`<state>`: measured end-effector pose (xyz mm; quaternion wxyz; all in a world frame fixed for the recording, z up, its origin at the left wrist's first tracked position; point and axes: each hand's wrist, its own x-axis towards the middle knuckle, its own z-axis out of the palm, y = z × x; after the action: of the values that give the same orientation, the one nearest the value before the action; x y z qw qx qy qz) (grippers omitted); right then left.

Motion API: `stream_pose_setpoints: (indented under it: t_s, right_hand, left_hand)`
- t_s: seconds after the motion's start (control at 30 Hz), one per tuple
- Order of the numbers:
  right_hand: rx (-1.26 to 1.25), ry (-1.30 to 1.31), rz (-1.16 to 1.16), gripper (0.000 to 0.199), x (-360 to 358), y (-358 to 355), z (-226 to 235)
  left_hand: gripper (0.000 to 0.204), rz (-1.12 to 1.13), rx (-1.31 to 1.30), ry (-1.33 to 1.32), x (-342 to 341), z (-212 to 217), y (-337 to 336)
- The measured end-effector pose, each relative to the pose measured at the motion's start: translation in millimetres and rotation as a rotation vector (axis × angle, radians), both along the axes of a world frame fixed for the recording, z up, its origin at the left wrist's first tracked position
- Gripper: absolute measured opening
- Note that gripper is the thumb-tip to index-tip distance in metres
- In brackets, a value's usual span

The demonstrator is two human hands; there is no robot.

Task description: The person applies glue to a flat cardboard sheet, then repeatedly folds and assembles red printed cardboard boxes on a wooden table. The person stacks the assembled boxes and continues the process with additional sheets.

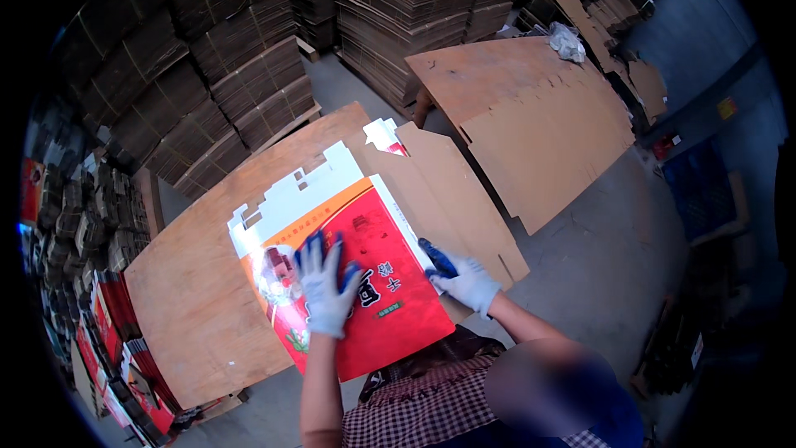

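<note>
A flat red printed carton (396, 282), with an orange band and white cut-out flaps (307, 195) along its far side, lies on the wooden table. My left hand (327, 294), in a white glove with blue fingertips, rests on the carton's printed face with its fingers spread. At the right edge of the carton, my right hand (466, 279), gloved the same way, has its fingers close together on the border. Part of its grip is hidden. Beneath and to the right of the carton is a plain brown cardboard sheet (452, 191).
The wooden table (191, 299) extends to the left. Another table (473, 75) at the far right bears brown cardboard (547, 149) and a crumpled plastic bag (566, 41). Tied cardboard stacks (240, 75) rise behind. Red printed cartons (149, 382) stand at the lower left.
</note>
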<state>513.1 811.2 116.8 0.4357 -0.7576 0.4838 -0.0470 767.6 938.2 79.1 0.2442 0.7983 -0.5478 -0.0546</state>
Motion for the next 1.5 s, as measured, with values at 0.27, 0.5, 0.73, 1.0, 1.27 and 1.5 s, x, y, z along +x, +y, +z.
stream_pose_setpoints:
  t_s: [0.27,0.5,0.73,1.0,1.27,1.5]
  right_hand:
    - [0.163,-0.396,-0.442,0.046,-87,-133,-18]
    - [0.089,-0.553,-0.032,0.039,26,-107,36]
    - [-0.585,-0.175,0.414,0.044,128,-144,-21]
    - [-0.774,0.173,0.542,0.040,139,-145,-41]
    - [-0.881,0.282,0.431,0.039,149,-128,-52]
    - [-0.988,0.306,0.282,0.051,168,-114,-56]
  left_hand:
    - [0.070,0.005,0.152,-0.056,-28,-20,-74]
    - [0.068,0.033,0.144,-0.056,-25,-24,-71]
    - [0.070,0.036,0.189,-0.043,-24,-24,-74]
    - [0.070,0.034,0.156,-0.021,-21,-23,-72]
    - [0.068,0.034,0.152,0.002,-21,-21,-74]
    - [0.066,0.041,0.138,-0.023,-23,-24,-74]
